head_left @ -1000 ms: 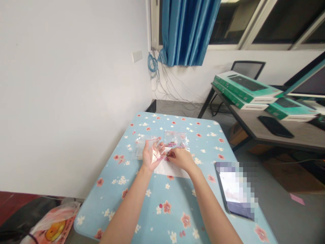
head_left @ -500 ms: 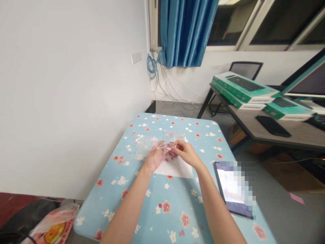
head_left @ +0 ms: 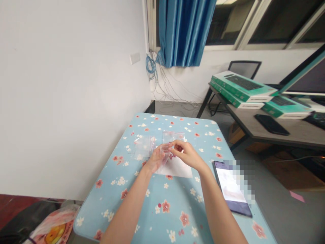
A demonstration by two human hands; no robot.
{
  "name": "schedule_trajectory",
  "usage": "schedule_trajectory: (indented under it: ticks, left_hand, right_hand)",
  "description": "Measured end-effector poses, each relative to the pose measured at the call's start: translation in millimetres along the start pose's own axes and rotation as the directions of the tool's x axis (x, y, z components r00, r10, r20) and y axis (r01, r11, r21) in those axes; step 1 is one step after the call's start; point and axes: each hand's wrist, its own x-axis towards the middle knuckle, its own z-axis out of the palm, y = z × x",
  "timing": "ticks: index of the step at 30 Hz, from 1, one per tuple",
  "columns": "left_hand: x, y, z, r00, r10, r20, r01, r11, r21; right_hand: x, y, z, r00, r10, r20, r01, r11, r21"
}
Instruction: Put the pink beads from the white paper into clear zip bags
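My left hand (head_left: 154, 160) grips a small clear plastic bag (head_left: 166, 149) and holds its mouth apart. At that mouth, the fingertips of my right hand (head_left: 188, 154) are pinched together; whatever they hold is too small to make out. Beneath both hands lies a sheet of white paper (head_left: 175, 170) with small dark red pieces (head_left: 173, 156) on it, partly hidden by the bag and my right hand. Left of my left hand are flat clear zip bags (head_left: 143, 146). Another clear bag (head_left: 173, 136) lies just beyond my hands.
The table has a blue flowered cover (head_left: 166, 193). A tablet (head_left: 232, 189) lies near its right edge. To the right, a desk (head_left: 243, 123) bears green keyboard boxes (head_left: 243, 84) and a black phone (head_left: 271, 124). A white wall (head_left: 76, 101) borders the left side.
The bag in my left hand now stands wider at its mouth. My right fingertips have shifted slightly and are at the bag's opening. The view has moved a little.
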Motion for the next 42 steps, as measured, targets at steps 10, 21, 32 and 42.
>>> schedule_trajectory:
  ticks: [10,21,32,42]
  left_hand:
    - [1.8,8.4,11.9,0.962,0.141,-0.232,-0.119,0.987,0.107]
    - [14.7,12.8,40.5,0.841,0.353,-0.41,-0.186,0.9,0.393]
    - [7.1,28.9,41.4,0.82,0.43,-0.378,-0.253,0.864,0.435]
    - [7.1,37.0,35.1,0.869,0.394,-0.301,-0.185,0.821,0.541]
  right_hand:
    - [-4.4,-6.4,-7.5,0.999,-0.03,0.033,0.031,0.999,-0.029]
    - [0.7,1.3,0.7,0.998,0.04,-0.039,-0.046,0.989,-0.143]
    - [2.7,10.4,-4.9,0.993,0.005,-0.121,0.01,0.992,0.127]
    - [3.8,15.9,-6.1,0.964,-0.039,-0.263,0.063,0.995,0.082]
